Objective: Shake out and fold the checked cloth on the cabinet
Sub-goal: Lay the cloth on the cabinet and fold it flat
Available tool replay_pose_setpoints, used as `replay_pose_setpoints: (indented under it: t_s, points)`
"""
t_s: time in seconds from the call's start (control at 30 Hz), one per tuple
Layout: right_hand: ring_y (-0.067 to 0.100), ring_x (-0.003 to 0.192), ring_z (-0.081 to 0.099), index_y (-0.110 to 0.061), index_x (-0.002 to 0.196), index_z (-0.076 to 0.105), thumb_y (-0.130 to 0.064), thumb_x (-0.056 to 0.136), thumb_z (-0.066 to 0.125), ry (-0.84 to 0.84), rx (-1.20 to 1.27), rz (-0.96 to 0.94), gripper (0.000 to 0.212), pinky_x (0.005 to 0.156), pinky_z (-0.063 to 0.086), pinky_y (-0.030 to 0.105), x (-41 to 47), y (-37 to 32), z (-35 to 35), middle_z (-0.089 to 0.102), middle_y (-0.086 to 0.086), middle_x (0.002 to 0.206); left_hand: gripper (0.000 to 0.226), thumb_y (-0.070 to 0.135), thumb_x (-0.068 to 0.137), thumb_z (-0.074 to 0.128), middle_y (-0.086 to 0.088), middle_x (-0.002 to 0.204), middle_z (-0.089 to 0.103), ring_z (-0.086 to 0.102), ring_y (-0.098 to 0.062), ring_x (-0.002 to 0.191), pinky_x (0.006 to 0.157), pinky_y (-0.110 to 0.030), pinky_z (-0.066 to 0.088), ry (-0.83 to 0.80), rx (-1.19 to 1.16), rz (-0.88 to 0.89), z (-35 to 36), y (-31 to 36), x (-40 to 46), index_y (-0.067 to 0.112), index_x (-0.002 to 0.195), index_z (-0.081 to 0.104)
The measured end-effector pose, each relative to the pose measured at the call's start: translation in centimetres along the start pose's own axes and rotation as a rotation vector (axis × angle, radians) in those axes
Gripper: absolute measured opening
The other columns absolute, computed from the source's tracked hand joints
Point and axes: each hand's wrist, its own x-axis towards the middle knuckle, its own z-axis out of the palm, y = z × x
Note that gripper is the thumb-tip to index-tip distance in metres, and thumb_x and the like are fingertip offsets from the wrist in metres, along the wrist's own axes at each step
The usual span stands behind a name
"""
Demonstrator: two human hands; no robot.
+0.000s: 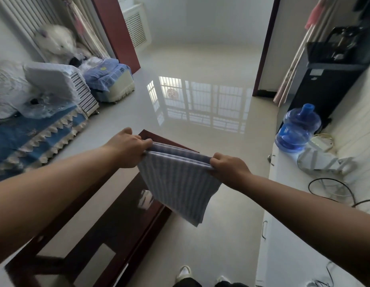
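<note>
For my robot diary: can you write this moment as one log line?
left hand: grips checked cloth | right hand: grips it | cloth: folded, hanging

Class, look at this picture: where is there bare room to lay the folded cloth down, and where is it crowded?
The dark wooden table, below the cloth that the left hand and right hand hold, shows bare glossy top. The white cabinet is bare along its near edge. Its far end is crowded with a water bottle, a metal rack and cables.
</note>
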Motion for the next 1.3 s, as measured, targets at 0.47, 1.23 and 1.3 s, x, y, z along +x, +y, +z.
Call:
replay_pose_setpoints:
  t_s: [0.47,1.23,1.3]
  points:
    - [0.023,0.092,0.060,-0.018,0.094,0.062,-0.004,0.082,0.054,-0.458,0.471,0.672,0.020,0.073,0.049,0.030,-7.3,-0.9,-2.8,0.064,0.005,0.099,0.030,0.044,0.084,0.062,-0.004,0.093,0.066,0.064,-0.027,0.071,0.054,-0.029,0.040,0.076,-0.255,0.045,2.6,6.0,6.9,0.022,0.104,0.065]
    - [0.033,0.099,0.066,-0.023,0.111,0.067,-0.006,0.085,0.052,0.465,-0.035,0.922,0.035,0.081,0.054,0.038,-29.2,13.8,-1.4,0.070,0.011,0.111,0.018,0.009,0.073,0.069,-0.015,0.091,0.058,0.057,-0.036,0.068,0.045,-0.030,0.031,0.492,-0.422,0.341,-0.9,31.4,18.5,0.007,0.085,0.056]
    - [0.033,0.095,0.068,-0.015,0.105,0.071,0.001,0.082,0.050,0.460,-0.095,0.808,0.036,0.075,0.057,0.042,-32.1,14.6,0.8,0.071,0.013,0.106,0.025,0.013,0.067,0.076,-0.013,0.099,0.063,0.058,-0.034,0.074,0.047,-0.032,0.035,0.509,-0.364,0.415,1.6,34.3,18.3,0.008,0.087,0.061]
